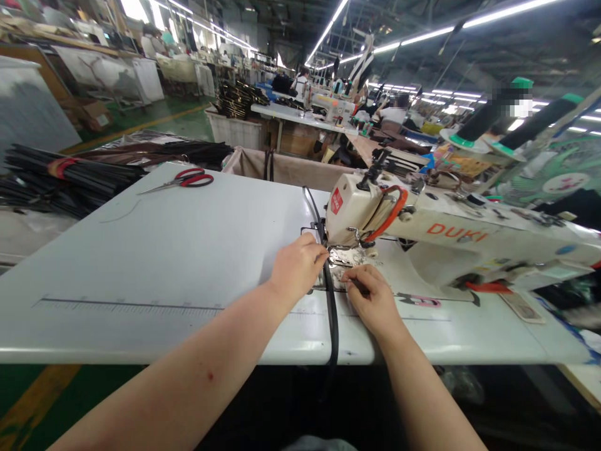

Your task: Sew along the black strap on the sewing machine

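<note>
Fingers of my left hand [298, 263] pinch the black strip [332, 319] on the table [164, 250], beside the sewing machine's [441, 228] head.
From my remote seat it seems light and bendy, best taken by its edges; the right hand [374, 299] curls alongside, fingertips close together, their hold unclear.

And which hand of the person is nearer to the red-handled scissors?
Left. The left hand is to the right of the scissors, at the black strap; the right hand is farther right of them, across the strap.
</note>
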{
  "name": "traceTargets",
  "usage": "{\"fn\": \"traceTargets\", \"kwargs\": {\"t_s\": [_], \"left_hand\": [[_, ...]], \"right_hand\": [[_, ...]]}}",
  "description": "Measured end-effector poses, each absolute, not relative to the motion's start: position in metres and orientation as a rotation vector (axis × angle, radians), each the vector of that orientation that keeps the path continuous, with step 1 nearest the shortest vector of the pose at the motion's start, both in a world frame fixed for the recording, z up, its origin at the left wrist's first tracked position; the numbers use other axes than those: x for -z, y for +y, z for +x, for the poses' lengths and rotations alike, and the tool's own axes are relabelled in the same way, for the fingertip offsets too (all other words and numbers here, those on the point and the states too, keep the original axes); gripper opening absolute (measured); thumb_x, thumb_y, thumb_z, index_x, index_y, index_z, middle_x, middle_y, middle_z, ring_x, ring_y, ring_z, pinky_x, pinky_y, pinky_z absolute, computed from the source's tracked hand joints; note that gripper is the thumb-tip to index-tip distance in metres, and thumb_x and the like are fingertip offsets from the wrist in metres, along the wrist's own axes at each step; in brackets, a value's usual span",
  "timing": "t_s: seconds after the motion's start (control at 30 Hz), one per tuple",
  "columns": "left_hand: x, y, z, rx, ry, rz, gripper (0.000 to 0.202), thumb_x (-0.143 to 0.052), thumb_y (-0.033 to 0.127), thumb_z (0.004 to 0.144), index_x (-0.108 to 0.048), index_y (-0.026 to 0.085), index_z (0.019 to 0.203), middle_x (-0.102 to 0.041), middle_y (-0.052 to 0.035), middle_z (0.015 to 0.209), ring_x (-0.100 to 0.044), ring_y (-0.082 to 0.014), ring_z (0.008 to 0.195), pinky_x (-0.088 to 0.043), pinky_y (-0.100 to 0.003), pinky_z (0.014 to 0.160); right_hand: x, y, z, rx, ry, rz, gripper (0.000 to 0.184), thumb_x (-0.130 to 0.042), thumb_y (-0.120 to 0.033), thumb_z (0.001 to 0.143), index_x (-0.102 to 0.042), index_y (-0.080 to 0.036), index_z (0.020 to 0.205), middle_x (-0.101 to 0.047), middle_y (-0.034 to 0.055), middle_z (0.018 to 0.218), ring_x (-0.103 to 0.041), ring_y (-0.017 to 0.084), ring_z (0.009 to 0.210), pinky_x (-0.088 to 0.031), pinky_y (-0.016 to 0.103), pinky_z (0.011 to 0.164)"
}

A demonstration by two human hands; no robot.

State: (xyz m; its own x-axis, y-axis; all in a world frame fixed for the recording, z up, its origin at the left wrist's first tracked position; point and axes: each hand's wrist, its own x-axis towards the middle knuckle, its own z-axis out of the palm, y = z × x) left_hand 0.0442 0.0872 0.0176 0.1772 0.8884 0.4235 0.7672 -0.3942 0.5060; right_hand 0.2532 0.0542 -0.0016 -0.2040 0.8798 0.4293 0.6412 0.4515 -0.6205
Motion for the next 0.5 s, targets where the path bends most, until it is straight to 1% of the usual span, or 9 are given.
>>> {"fn": "traceTargets", "kwargs": {"t_s": [0.2, 0.5], "left_hand": [[-0.017, 0.075, 0.051, -0.995, 1.678, 2.46, 0.024, -0.055, 0.025, 0.103, -0.076, 0.023, 0.094, -0.068, -0.0038, 0.097, -0.068, -0.0175, 0.084, -0.052, -0.03, 0.068], [-0.013, 0.073, 0.054, -1.11, 1.778, 2.459, 0.022, -0.057, 0.024, 0.101, -0.076, 0.022, 0.089, -0.067, -0.0027, 0.092, -0.066, -0.0156, 0.077, -0.046, -0.029, 0.061]], "right_hand": [[0.001, 0.052, 0.254, -0.373, -1.941, -1.263, 0.017, -0.057, -0.016, 0.088, -0.072, -0.023, 0.087, -0.066, 0.0066, 0.091, -0.064, 0.027, 0.091, -0.05, 0.044, 0.084], [0.003, 0.052, 0.252, -0.373, -1.925, -1.268, 0.017, -0.059, -0.015, 0.087, -0.073, -0.023, 0.088, -0.067, 0.0065, 0.092, -0.064, 0.026, 0.093, -0.05, 0.044, 0.086]]}}
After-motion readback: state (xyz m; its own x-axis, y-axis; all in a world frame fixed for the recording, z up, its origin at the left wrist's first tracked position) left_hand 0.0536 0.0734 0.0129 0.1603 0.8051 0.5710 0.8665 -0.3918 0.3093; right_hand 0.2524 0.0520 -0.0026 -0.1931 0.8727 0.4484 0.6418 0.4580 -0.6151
